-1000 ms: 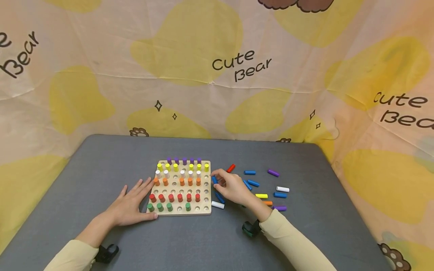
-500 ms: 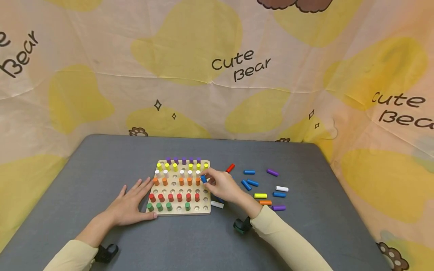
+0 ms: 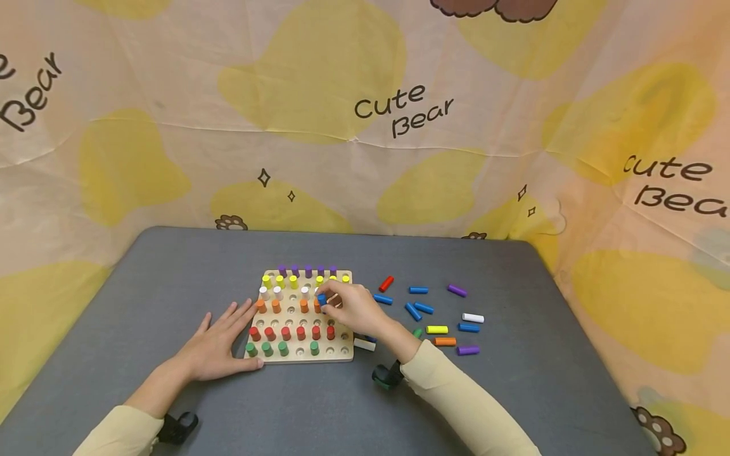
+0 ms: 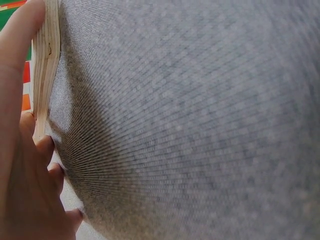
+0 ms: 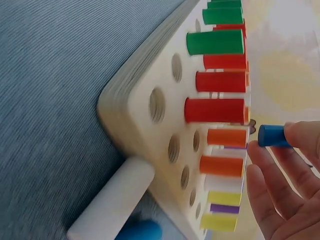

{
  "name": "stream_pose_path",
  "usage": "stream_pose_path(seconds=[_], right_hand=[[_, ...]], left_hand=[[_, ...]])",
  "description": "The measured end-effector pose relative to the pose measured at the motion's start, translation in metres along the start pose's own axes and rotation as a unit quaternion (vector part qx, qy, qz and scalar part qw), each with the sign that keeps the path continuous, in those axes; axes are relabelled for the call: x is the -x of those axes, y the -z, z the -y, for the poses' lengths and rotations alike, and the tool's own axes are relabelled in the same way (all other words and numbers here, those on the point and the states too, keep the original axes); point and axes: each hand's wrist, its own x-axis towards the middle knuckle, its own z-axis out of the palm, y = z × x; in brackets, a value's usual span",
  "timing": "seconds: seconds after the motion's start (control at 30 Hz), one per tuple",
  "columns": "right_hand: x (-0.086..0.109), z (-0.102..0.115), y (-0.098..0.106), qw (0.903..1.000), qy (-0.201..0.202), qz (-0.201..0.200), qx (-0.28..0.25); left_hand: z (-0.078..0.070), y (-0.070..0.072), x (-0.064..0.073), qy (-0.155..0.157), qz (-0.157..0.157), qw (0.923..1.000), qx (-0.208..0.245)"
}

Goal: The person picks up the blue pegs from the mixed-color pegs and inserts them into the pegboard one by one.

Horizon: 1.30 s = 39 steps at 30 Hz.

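Note:
A wooden pegboard [image 3: 336, 356] lies on the table, with rows of purple, yellow, white, orange, red and green pegs standing in its holes. My left hand [image 3: 213, 348] rests at the board's left side, fingers spread and thumb at the front left corner. In the left wrist view the thumb [image 4: 15, 55] lies along the board's layered edge [image 4: 47, 60]. Over the orange and white rows, my right hand [image 3: 356, 310] pinches a blue peg [image 5: 273, 135] between thumb and fingers. That peg is above the tops of the standing pegs. The right hand hides part of the board's right side.
Loose pegs are scattered right of the board: several blue ones [image 3: 419, 290], a red peg [image 3: 386, 283], a yellow peg [image 3: 437, 330], an orange peg [image 3: 445, 342], purple and white ones. A white peg [image 5: 112, 200] leans against the board's edge. A patterned cloth [image 3: 319, 76] hangs behind the table.
My right hand has moved left from beside the board's right edge to over its orange and white rows, carrying the blue peg. The left hand has stayed in place.

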Motion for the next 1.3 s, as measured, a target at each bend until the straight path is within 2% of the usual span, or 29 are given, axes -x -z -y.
stream_pose_path(seconds=[0.87, 1.13, 1.3], right_hand=[[-0.033, 0.03, -0.028, 0.9997, 0.002, 0.021, -0.013], [-0.042, 0.039, -0.038, 0.999, 0.02, 0.039, 0.008], [-0.046, 0.044, -0.045, 0.9985, 0.011, 0.05, 0.017]], left_hand=[[0.0, 0.0, 0.002, 0.001, 0.002, 1.0, 0.004], [0.0, 0.0, 0.001, -0.003, -0.002, 1.0, 0.005], [0.0, -0.001, 0.001, -0.004, -0.005, 1.0, 0.007]])
